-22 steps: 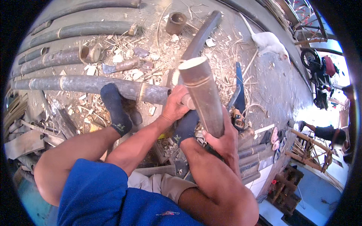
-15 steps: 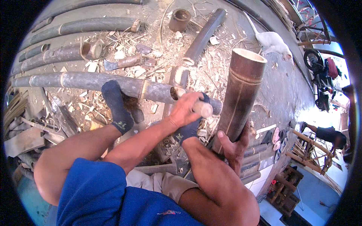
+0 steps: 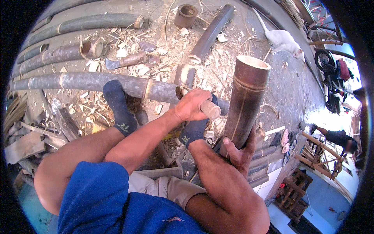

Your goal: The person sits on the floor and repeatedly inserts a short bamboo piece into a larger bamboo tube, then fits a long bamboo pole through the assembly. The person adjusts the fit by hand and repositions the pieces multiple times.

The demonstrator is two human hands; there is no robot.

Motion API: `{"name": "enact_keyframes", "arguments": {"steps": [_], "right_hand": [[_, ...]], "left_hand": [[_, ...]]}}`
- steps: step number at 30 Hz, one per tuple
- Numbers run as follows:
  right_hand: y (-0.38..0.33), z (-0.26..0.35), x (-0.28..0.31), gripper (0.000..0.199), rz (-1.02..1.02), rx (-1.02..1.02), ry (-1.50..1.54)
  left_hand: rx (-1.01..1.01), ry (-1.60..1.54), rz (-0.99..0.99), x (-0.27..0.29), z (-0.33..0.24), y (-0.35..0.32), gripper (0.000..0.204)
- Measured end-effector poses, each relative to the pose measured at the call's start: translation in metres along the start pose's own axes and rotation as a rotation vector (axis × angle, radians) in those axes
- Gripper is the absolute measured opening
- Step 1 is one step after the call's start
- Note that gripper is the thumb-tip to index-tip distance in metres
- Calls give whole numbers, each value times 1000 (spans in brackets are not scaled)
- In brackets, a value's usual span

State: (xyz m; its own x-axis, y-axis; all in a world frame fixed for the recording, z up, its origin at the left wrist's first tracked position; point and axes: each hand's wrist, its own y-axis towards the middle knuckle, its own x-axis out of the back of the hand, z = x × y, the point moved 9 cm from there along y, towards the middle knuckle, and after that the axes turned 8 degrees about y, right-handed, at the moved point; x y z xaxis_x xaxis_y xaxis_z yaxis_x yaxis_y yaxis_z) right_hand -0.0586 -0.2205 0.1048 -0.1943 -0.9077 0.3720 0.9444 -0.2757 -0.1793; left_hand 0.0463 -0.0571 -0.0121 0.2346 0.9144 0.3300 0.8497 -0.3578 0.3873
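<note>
White cat (image 3: 281, 39) on the floor (image 3: 290, 91), upper right; farther right, a motorcycle (image 3: 332, 87). Below these, a dark-clothed person (image 3: 338, 137) near a light-brown frame (image 3: 320, 145).

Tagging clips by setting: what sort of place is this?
Probably a bamboo workshop: dark bamboo poles lie on the floor, pale chips are strewn among them, and the right hand grips a cut bamboo section.

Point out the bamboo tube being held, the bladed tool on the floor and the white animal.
Bamboo tube (image 3: 245, 105): head view, on its dark side wall.
Bladed tool (image 3: 130, 60): head view, on its brown handle.
White animal (image 3: 281, 38): head view, on its body.
</note>
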Motion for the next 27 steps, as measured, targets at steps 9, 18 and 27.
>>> {"name": "enact_keyframes", "arguments": {"steps": [9, 18, 27], "right_hand": [[3, -4, -4, 107, 62, 115, -223], [16, 6, -5, 95, 68, 133, -373], [24, -4, -12, 94, 91, 47, -633]], "left_hand": [[-81, -28, -30, 4, 5, 0, 41], [57, -65, -3, 6, 19, 0, 40], [234, -161, -53, 6, 33, 5, 34]]}}
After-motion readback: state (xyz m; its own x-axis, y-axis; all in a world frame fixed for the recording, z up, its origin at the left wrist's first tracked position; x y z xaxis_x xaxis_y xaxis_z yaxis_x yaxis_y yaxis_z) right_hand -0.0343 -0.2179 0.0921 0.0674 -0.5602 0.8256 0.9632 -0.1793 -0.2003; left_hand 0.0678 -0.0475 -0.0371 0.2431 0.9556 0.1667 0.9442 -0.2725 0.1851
